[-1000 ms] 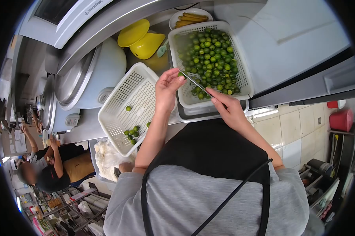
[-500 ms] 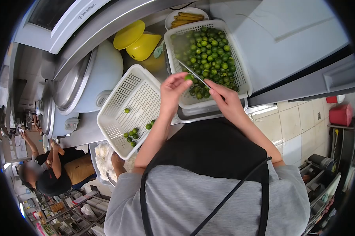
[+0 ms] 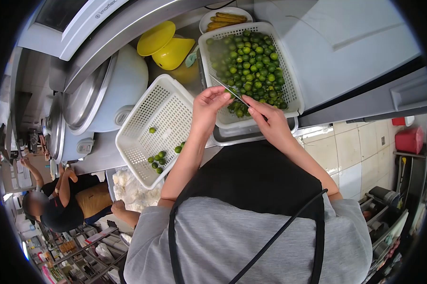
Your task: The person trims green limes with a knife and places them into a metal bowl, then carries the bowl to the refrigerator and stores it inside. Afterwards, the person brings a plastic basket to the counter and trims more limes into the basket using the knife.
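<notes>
Over the near left part of a white basket point(image 3: 296, 102) full of small green citrus fruits point(image 3: 258, 61), my left hand point(image 3: 209, 106) pinches one green fruit point(image 3: 231, 93). My right hand point(image 3: 269, 118) is closed round the handle end of a knife point(image 3: 227, 86), whose blade points up and left and crosses at the fruit in my left fingers. A second white basket point(image 3: 162, 102) sits left of my left forearm. Several green fruits point(image 3: 157, 158) lie in its near part. Beneath the full basket shows the rim of a metal tray point(image 3: 251, 138).
Yellow containers point(image 3: 171, 52) and a plate point(image 3: 206, 22) with brown, elongated pieces stand behind the baskets. Large lidded pots point(image 3: 128, 90) are at the left. A bin with white contents point(image 3: 128, 189) is below the left basket, near another person's hand point(image 3: 119, 207). Another person point(image 3: 64, 208) stands further left.
My left hand and its fruit have moved slightly right and down to meet the knife, nearer my right hand. The other person's hand has drawn back from the white contents.
</notes>
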### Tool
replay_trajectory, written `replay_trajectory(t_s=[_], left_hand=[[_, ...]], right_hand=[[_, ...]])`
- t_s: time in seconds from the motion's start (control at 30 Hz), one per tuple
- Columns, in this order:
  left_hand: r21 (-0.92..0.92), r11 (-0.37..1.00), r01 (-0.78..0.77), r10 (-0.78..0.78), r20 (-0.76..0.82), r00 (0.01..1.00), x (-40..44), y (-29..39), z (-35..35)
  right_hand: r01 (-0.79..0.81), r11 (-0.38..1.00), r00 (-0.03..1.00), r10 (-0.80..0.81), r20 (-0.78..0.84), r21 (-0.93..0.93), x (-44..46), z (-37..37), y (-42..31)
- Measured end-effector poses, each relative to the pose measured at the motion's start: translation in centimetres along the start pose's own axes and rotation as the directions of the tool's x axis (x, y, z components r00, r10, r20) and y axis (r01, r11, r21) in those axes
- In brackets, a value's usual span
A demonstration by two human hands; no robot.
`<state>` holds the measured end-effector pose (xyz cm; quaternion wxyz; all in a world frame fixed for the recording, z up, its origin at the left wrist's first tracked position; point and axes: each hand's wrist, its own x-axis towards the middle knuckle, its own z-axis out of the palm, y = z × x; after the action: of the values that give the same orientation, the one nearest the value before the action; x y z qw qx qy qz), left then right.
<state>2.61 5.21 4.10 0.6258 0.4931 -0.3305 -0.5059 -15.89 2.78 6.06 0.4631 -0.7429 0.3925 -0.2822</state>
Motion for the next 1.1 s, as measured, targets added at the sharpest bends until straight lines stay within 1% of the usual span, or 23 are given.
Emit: replay_trajectory(t_s=[0.07, 0.1, 0.17, 0.2, 0.23, 0.27, 0.3, 0.33, 0.37, 0.4, 0.47, 0.53, 0.6, 0.7, 0.77, 0.8, 0.83, 0.9, 0.93, 0.97, 1.0, 1.03, 1.1], left_hand=[[-0.272, 0.959, 0.082, -0.077, 0.027, 0.997, 0.4, 0.3, -1.0], [-0.272, 0.959, 0.08, -0.076, 0.025, 0.997, 0.7, 0.4, -1.9], [-0.147, 0.984, 0.099, -0.1, 0.004, 0.995, 1.1, 1.0, -4.6], [-0.147, 0.984, 0.1, -0.101, 0.003, 0.995, 1.1, 1.7, -6.3], [0.141, 0.98, 0.141, -0.145, 0.014, 0.989, 1.1, 2.6, -8.1], [0.418, 0.893, 0.167, -0.19, 0.013, 0.982, 1.1, 3.2, -9.4], [0.418, 0.892, 0.168, -0.192, 0.014, 0.981, 1.2, 3.6, -10.0], [0.692, 0.713, 0.115, -0.213, 0.057, 0.975, 1.3, 4.1, -10.4], [0.888, 0.458, 0.034, -0.245, 0.09, 0.965, 1.5, 4.3, -10.5], [0.898, 0.437, -0.041, -0.116, 0.101, 0.988, 1.8, 3.8, -9.4], [0.91, 0.411, -0.057, -0.02, 0.071, 0.997, 2.9, 2.9, -5.3], [0.948, 0.241, -0.209, 0.067, 0.199, 0.978, 4.8, -0.4, -1.9], [0.971, -0.086, -0.224, -0.119, 0.213, 0.97, 6.1, -2.7, 1.3], [0.966, -0.149, -0.211, -0.181, 0.183, 0.966, 8.2, -7.5, 1.6], [0.962, -0.15, -0.229, -0.231, 0.191, 0.954, 8.6, -7.0, 1.5], [0.971, 0.113, -0.212, -0.124, 0.226, 0.966, 7.6, -4.6, 1.9], [0.907, 0.368, -0.206, -0.014, 0.227, 0.974, 6.7, -3.0, 1.8], [0.561, 0.821, -0.103, -0.005, 0.188, 0.982, 5.7, -1.9, 0.4], [0.563, 0.82, -0.102, -0.007, 0.189, 0.982, 4.8, -1.4, 0.0], [0.303, 0.952, -0.04, -0.02, 0.192, 0.981, 3.9, -0.6, 0.0], [0.015, 0.999, 0.028, -0.031, 0.197, 0.98, 3.1, 0.1, 0.0], [0.013, 1.0, 0.028, -0.03, 0.193, 0.981, 2.5, 0.5, 0.1], [-0.15, 0.985, 0.09, -0.065, 0.165, 0.984, 1.7, 1.1, 0.2]], right_hand=[[0.038, 0.999, 0.999, -0.038, 0.011, -0.034, -0.3, -0.2, 0.4], [0.04, 0.999, 0.999, -0.039, 0.012, -0.034, -0.5, -0.4, 0.6], [-0.023, 0.999, 0.99, 0.029, 0.141, -0.041, -1.0, -1.1, 1.2], [-0.023, 0.999, 0.99, 0.029, 0.141, -0.041, -1.3, -1.3, 1.6], [-0.03, 1.0, 0.994, 0.03, 0.106, -0.003, -1.7, -1.3, 2.2], [-0.036, 0.999, 0.997, 0.033, 0.069, 0.034, -2.0, -1.5, 2.6], [-0.037, 0.999, 0.997, 0.035, 0.068, 0.034, -2.1, -1.9, 2.9], [-0.062, 0.998, 0.998, 0.061, 0.024, 0.03, -2.1, -2.2, 3.2], [-0.086, 0.996, 0.996, 0.086, -0.019, 0.027, -2.1, -2.6, 3.5], [-0.087, 0.996, 0.995, 0.088, -0.039, 0.034, -2.0, -2.8, 3.8], [-0.063, 0.998, 0.996, 0.064, -0.067, 0.021, -1.8, -3.0, 3.6], [-0.038, 0.999, 0.995, 0.038, -0.097, 0.005, -1.7, -3.2, 3.3], [-0.042, 0.999, 0.995, 0.044, -0.087, 0.028, -1.4, -3.0, 2.7], [0.0, 0.998, 0.995, 0.006, -0.101, 0.058, -1.2, -2.7, 2.7], [-0.034, 0.998, 0.994, 0.04, -0.101, 0.06, -1.4, -3.1, 2.2], [-0.067, 0.996, 0.993, 0.073, -0.098, 0.065, -1.5, -3.2, 2.1], [-0.07, 0.995, 0.992, 0.077, -0.103, 0.069, -1.6, -3.2, 2.2], [-0.021, 0.992, 0.987, 0.04, -0.155, 0.125, -1.7, -3.4, 2.5], [-0.021, 0.992, 0.987, 0.041, -0.156, 0.127, -1.8, -3.5, 2.5], [-0.058, 0.99, 0.987, 0.077, -0.143, 0.127, -1.8, -3.6, 2.4], [-0.095, 0.988, 0.985, 0.111, -0.129, 0.125, -1.8, -3.6, 2.4], [-0.095, 0.988, 0.986, 0.11, -0.125, 0.124, -1.9, -3.4, 2.3], [-0.087, 0.976, 0.991, 0.106, -0.086, 0.201, -1.9, -2.8, 1.8]])
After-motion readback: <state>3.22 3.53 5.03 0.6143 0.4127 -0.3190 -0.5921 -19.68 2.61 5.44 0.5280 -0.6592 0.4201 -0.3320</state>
